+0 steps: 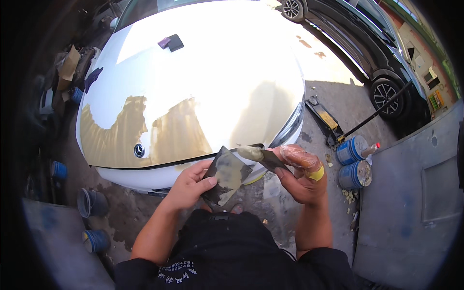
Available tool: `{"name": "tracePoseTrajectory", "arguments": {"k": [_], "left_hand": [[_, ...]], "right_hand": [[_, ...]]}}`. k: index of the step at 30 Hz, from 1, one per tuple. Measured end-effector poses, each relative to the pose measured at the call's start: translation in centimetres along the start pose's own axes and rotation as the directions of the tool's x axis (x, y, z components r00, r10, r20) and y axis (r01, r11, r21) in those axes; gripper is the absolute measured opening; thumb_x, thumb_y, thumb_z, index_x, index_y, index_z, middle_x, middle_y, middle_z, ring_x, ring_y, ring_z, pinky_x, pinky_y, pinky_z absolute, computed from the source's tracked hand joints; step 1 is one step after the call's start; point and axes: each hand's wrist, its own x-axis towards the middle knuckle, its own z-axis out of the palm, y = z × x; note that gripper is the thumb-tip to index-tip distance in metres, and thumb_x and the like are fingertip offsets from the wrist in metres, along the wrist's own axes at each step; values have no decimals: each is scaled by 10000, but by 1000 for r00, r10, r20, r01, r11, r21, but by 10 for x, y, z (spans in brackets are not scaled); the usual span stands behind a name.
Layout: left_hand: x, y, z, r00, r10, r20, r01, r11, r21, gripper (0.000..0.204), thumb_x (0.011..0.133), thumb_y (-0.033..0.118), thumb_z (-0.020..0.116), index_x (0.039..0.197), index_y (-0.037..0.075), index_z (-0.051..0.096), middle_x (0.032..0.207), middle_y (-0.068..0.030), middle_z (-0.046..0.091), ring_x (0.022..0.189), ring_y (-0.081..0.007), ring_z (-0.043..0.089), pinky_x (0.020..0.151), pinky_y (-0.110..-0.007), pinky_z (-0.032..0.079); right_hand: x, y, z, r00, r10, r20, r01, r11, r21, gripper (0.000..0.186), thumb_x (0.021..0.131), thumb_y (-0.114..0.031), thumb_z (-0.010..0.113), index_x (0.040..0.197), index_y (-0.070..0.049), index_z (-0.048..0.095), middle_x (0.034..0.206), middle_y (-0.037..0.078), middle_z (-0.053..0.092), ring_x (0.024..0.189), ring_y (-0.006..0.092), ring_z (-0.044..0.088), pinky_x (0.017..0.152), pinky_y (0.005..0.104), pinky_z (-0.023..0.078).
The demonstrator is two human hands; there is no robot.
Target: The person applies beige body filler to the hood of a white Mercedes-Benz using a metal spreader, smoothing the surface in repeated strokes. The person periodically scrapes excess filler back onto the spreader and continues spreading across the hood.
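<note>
My left hand (191,186) grips the edge of a dark, flat mixing plate (211,192) smeared with greenish-grey body filler (229,170). In my right hand (307,181) is a dark putty spreader (274,161), its end carrying a lump of the same filler (250,152). The spreader's loaded end is just right of the plate's upper corner; I cannot tell whether they touch. Clear film and yellow tape wrap part of my right hand. Beyond both hands lies a white car hood (212,67) with tan filler patches (178,129) along its front.
Two sanding pads (175,42) rest on the hood, and a purple cloth (93,79) lies at its left edge. Blue pails (355,175) and a floor jack (325,118) stand at right. More buckets (93,203) are at left. A dark car (357,43) is parked far right.
</note>
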Motion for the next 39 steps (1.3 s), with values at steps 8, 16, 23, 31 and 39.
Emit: {"name": "tracePoseTrajectory", "arguments": {"k": [8, 16, 23, 31, 39], "left_hand": [[-5, -9, -12, 996, 42, 84, -27, 984, -175, 437, 957, 67, 588, 1365, -24, 463, 1247, -110, 626, 1144, -152, 588, 999, -318, 461], [-5, 5, 13, 975, 202, -94, -214, 966, -147, 392, 995, 73, 532, 1365, -24, 447, 1181, -111, 653, 1029, -119, 621, 889, -278, 508], [-2, -16, 17, 948, 105, -301, -189, 945, -266, 418, 998, 42, 497, 1398, 0, 382, 1201, -152, 642, 1072, -166, 634, 929, -313, 513], [-2, -26, 19, 937, 7, -348, -188, 851, -490, 339, 968, -9, 496, 1297, 22, 422, 1205, -163, 631, 1117, -211, 620, 972, -381, 506], [24, -48, 6, 941, -21, -336, -156, 858, -490, 353, 952, -25, 515, 1292, 19, 432, 1237, -149, 613, 1152, -200, 589, 1024, -376, 457]], "right_hand": [[15, 2, 16, 933, 107, 344, -130, 991, 44, 723, 694, 126, 655, 1367, -102, 524, 1269, 157, 630, 1228, 321, 577, 1011, 407, 470], [1, 29, 15, 936, 326, 134, -274, 913, -302, 660, 726, 42, 707, 1345, -99, 528, 1229, 96, 672, 1215, 305, 570, 1012, 400, 467], [5, 3, 36, 990, 133, 43, -83, 808, -584, 564, 796, 4, 714, 1326, -36, 524, 1247, 153, 651, 1267, 296, 538, 1072, 396, 403], [-40, 48, 36, 665, 727, -169, -424, 554, 716, 663, 801, 62, 568, 1423, -28, 355, 1406, 171, 497, 1275, 291, 519, 1026, 467, 483], [-83, 61, 88, 425, 831, -358, -398, 527, 751, 743, 819, 108, 574, 1474, -40, 256, 1277, 170, 575, 1193, 262, 584, 1025, 408, 482]]}}
